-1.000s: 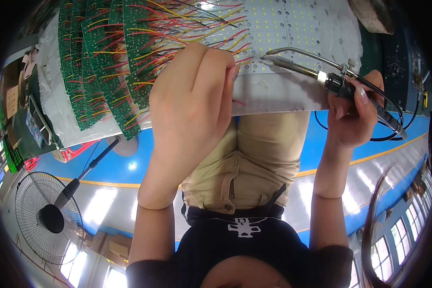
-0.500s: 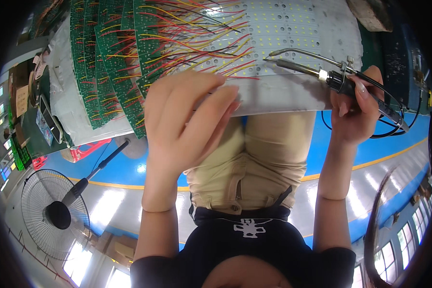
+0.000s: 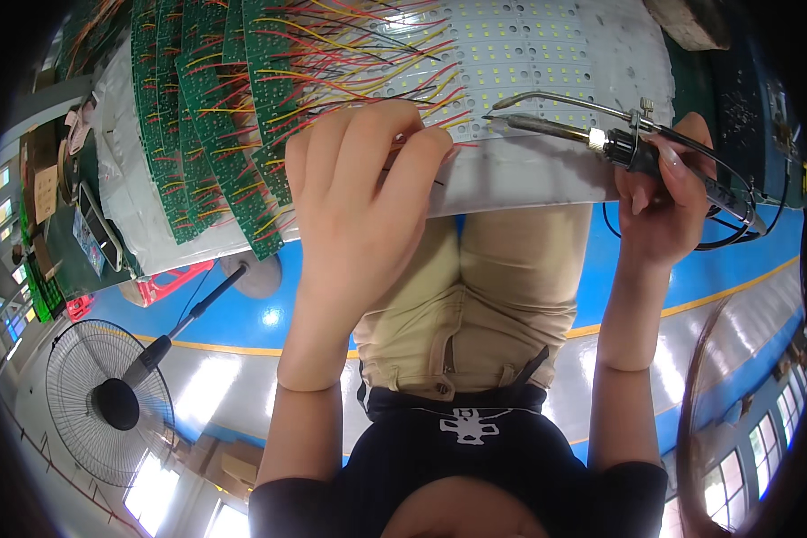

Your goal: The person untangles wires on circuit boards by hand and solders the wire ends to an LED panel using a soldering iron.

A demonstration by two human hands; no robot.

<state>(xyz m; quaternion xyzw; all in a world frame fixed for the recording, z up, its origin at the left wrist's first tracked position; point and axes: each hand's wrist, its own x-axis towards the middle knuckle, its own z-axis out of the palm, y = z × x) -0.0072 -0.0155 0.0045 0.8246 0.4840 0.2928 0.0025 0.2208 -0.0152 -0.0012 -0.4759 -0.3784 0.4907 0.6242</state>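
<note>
My right hand (image 3: pixel 663 202) is closed round the handle of a soldering iron (image 3: pixel 632 154). A thin curved metal solder-feed tube (image 3: pixel 565 101) is clamped above it. The iron's tip points left, over the near edge of a panel of white LED boards (image 3: pixel 520 76). My left hand (image 3: pixel 368 179) is closed in a pinch at the table's near edge. A dark wire end pokes out beneath its fingertips; the fingers partly hide the hold. Red, yellow and black wires (image 3: pixel 359 76) run from the stacked green circuit boards (image 3: pixel 220 134) toward the LED boards.
A white sheet (image 3: pixel 547 175) covers the table under the boards. At the left edge lies a phone (image 3: pixel 100 224). A black fan (image 3: pixel 112 403) stands on the floor at left. The iron's black cable (image 3: pixel 735 235) loops at the right. A brownish block (image 3: pixel 688 22) sits at the far right.
My left hand has moved slightly right and away from me, its fingers curling into a pinch. The soldering iron has shifted a little left in my right hand.
</note>
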